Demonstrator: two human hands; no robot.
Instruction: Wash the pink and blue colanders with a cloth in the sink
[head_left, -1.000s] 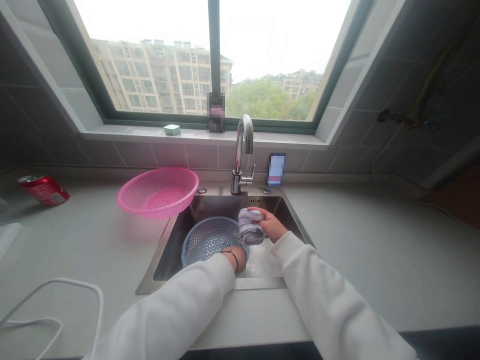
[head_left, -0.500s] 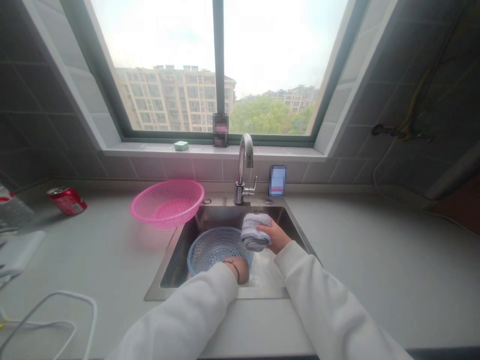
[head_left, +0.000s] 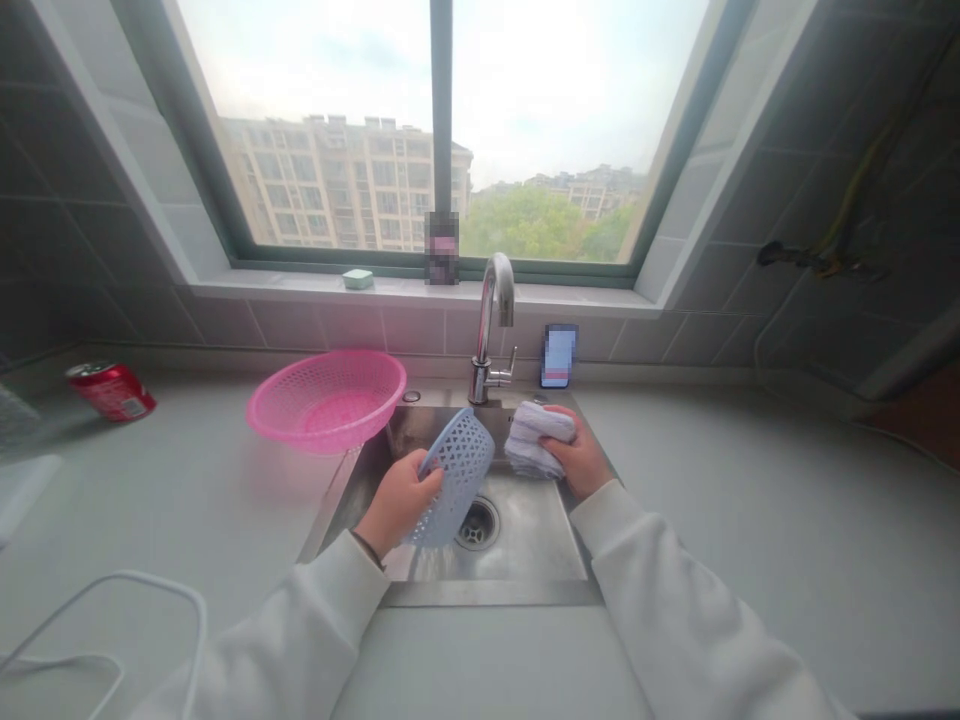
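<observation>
Over the metal sink (head_left: 491, 595), I see from far away two hands at work. The left hand (head_left: 401, 503) pinches the edge of a blue basket (head_left: 459, 470) full of little holes. I can't see where all its fingers go. The blue basket is tipped up on its side, and it hides part of the round drain (head_left: 480, 522). I can't tell if it touches the bottom. The right hand (head_left: 583, 455) grips a folded, pale, stripy cloth (head_left: 534, 442), with the thumb pressing on it. I see a small gap between the cloth and the blue basket. Behind them stands a shiny tap (head_left: 486, 330), with a phone (head_left: 559, 355) to its right. A pink basket (head_left: 326, 400) sits left of the tap, and a red can (head_left: 112, 390) is farther left.
</observation>
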